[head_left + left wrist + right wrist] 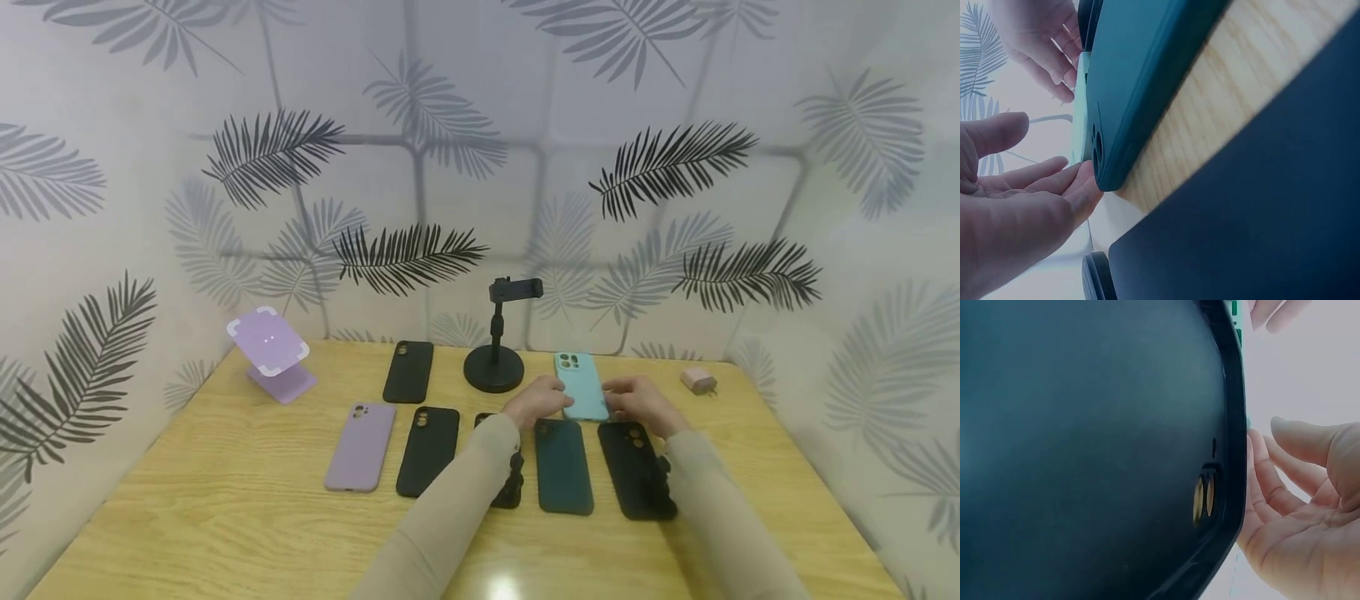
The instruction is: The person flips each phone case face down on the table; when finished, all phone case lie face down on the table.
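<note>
A light blue phone case (582, 385) lies at the back right of the table, between both hands. My left hand (536, 402) is at its left edge; in the left wrist view its fingers (1054, 181) are extended and the thumb stands apart. At the opposite edge is my right hand (637, 402), with loosely bent fingers (1269, 478) and a raised thumb in the right wrist view. In front of the hands lie a dark teal phone case (564, 468) and a black phone case (636, 473). My left forearm partly covers another black phone case (508, 493).
Further left are a lilac phone case (361, 447) and two black cases, one nearer (428, 452) and one farther back (408, 372). A black phone stand (494, 368), a lilac folding stand (270, 342) and a pink charger plug (698, 380) stand near the wall.
</note>
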Action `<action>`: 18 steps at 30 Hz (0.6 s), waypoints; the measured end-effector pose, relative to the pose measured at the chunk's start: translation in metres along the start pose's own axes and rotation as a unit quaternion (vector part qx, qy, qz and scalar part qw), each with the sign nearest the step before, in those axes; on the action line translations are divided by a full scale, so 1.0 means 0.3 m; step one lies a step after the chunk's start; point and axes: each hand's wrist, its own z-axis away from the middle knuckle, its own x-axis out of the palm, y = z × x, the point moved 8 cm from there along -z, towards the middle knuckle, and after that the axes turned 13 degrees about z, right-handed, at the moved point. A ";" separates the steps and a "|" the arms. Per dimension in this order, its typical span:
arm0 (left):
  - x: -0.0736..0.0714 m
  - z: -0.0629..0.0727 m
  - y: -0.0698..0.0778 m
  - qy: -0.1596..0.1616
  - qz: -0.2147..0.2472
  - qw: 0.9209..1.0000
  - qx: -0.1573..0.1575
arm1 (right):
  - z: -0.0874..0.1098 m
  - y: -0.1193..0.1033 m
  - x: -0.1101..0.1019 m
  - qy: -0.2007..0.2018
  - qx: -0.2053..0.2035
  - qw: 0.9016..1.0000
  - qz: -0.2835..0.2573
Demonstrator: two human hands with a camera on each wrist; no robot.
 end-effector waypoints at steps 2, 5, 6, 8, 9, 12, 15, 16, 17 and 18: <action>0.001 0.001 0.002 -0.002 0.002 1.000 -0.001 | -0.002 0.005 -0.002 0.000 -0.002 1.000 -0.005; 0.001 0.004 0.002 -0.002 0.007 1.000 -0.002 | -0.001 0.013 -0.002 -0.006 -0.014 1.000 -0.016; 0.001 0.004 0.000 -0.002 0.009 1.000 0.001 | 0.000 0.015 -0.004 -0.008 -0.020 1.000 -0.019; -0.003 0.005 -0.002 0.000 0.021 1.000 0.007 | 0.004 0.021 -0.006 -0.015 -0.032 0.999 -0.030; -0.006 0.006 -0.003 0.002 0.030 0.999 0.012 | 0.008 0.023 -0.008 -0.017 -0.039 0.998 -0.037; -0.022 0.011 -0.004 0.009 0.075 0.997 0.027 | 0.028 0.025 -0.015 -0.023 -0.064 0.996 -0.051; -0.032 0.017 0.003 0.009 0.134 0.990 0.043 | 0.057 0.027 -0.029 -0.019 -0.081 0.995 -0.054; -0.031 0.020 0.008 0.005 0.148 0.988 0.047 | 0.067 0.028 -0.037 -0.016 -0.086 0.995 -0.050; -0.027 0.024 0.014 -0.002 0.157 0.986 0.051 | 0.079 0.027 -0.045 -0.014 -0.092 0.995 -0.047; -0.021 0.029 0.020 -0.010 0.159 0.986 0.053 | 0.092 0.026 -0.053 -0.011 -0.097 0.994 -0.041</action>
